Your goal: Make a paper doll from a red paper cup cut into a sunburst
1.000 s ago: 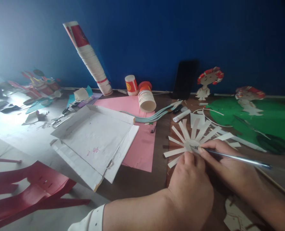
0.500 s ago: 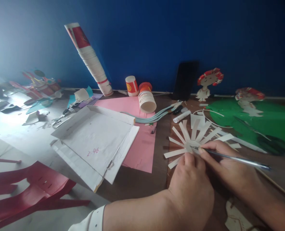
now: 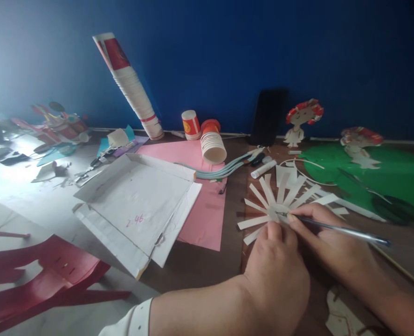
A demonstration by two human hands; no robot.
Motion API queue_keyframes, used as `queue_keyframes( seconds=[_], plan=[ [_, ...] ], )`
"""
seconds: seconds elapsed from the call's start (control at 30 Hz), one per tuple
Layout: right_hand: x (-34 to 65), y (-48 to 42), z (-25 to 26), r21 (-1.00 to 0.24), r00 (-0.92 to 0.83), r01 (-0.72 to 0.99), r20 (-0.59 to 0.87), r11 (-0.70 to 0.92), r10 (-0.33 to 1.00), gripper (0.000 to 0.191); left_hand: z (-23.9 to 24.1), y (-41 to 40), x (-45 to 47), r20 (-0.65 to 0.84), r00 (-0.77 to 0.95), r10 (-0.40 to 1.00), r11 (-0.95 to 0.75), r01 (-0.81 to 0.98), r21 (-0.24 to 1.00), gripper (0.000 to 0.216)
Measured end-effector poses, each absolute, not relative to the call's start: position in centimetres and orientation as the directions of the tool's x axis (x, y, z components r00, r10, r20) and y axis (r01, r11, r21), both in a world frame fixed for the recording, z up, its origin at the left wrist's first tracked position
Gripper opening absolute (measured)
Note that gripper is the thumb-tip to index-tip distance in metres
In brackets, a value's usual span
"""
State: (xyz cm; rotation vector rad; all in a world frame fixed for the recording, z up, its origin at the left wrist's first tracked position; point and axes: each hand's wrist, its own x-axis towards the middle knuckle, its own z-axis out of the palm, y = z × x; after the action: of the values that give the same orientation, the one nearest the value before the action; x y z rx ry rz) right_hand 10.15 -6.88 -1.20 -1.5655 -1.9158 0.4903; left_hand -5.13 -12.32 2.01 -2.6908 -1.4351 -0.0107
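Note:
A paper cup cut into strips [image 3: 273, 209] lies splayed flat on the brown table, its white strips spread round a small round base. My left hand [image 3: 275, 263] presses down on its near edge with bent fingers; the thumb is hidden. In my right hand [image 3: 327, 233] is a pen [image 3: 347, 230], pinched between thumb and forefinger, its tip at the round base. Beyond the strips are a white glue-stick-like tube [image 3: 263, 169] and scraps of white paper. At the lower right, partly under my right forearm, rests a pale cutout [image 3: 343, 312].
Left of my hands, a white box lid [image 3: 140, 200] overlaps pink paper [image 3: 207, 224]. Paper cups [image 3: 214, 147] and a tall leaning cup stack [image 3: 133, 88] stand by the blue wall. Scissors [image 3: 396, 205] lie on green paper [image 3: 403, 163]. A red chair [image 3: 63, 266] is at lower left.
Both hands, the pen and the cut cup keep nearly the same places. The whole view has shifted very slightly.

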Motion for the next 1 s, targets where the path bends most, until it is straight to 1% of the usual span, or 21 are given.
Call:
queue_keyframes(
  seconds=[0.1, 0.23, 0.3, 0.33, 0.5, 0.57, 0.7, 0.8, 0.93, 1.0],
  plan=[
    [10.3, -7.1, -1.2, -0.590, -0.129, 0.761, 0.271, 0.270, 0.954, 0.027, 1.8, -12.4, -5.1, 0.050, 0.563, 0.825, -0.559, 0.826, -0.073, 0.037],
    [10.3, -7.9, -0.5, -0.512, -0.079, 0.784, 0.477, 0.350, 0.875, 0.019, 1.7, -12.4, -5.1, 0.041, 0.569, 0.822, -0.565, 0.822, -0.067, 0.037],
    [10.2, -8.5, 0.2, -0.516, -0.039, 0.765, 0.562, 0.386, 0.826, 0.017, 1.9, -12.4, -5.2, 0.026, 0.571, 0.820, -0.569, 0.820, -0.063, 0.036],
    [10.2, -8.7, 0.6, -0.530, -0.017, 0.750, 0.582, 0.395, 0.813, 0.017, 2.0, -12.4, -5.2, 0.012, 0.576, 0.818, -0.574, 0.816, -0.068, 0.036],
    [10.4, -8.9, 2.3, -0.594, 0.122, 0.721, 0.615, 0.356, 0.779, 0.016, 2.4, -12.3, -5.4, -0.022, 0.608, 0.793, -0.607, 0.787, -0.110, 0.033],
    [10.6, -8.8, 2.6, -0.600, 0.152, 0.710, 0.642, 0.369, 0.751, 0.016, 2.4, -12.2, -5.4, -0.024, 0.607, 0.795, -0.605, 0.788, -0.110, 0.033],
    [11.1, -8.7, 2.3, -0.580, 0.145, 0.725, 0.655, 0.371, 0.741, 0.019, 2.1, -12.2, -5.4, -0.030, 0.596, 0.802, -0.596, 0.797, -0.098, 0.034],
    [11.3, -8.9, 1.8, -0.592, 0.140, 0.720, 0.635, 0.362, 0.759, 0.022, 1.9, -12.4, -5.3, -0.028, 0.602, 0.798, -0.601, 0.792, -0.106, 0.038],
    [11.5, -9.0, 1.5, -0.587, 0.109, 0.714, 0.631, 0.381, 0.768, 0.018, 1.4, -12.4, -5.4, -0.042, 0.571, 0.820, -0.572, 0.813, -0.109, 0.041],
    [11.5, -9.0, 1.4, -0.570, 0.087, 0.727, 0.630, 0.383, 0.772, 0.017, 0.8, -12.4, -5.4, -0.003, 0.561, 0.828, -0.559, 0.824, -0.090, 0.041]
  ],
)
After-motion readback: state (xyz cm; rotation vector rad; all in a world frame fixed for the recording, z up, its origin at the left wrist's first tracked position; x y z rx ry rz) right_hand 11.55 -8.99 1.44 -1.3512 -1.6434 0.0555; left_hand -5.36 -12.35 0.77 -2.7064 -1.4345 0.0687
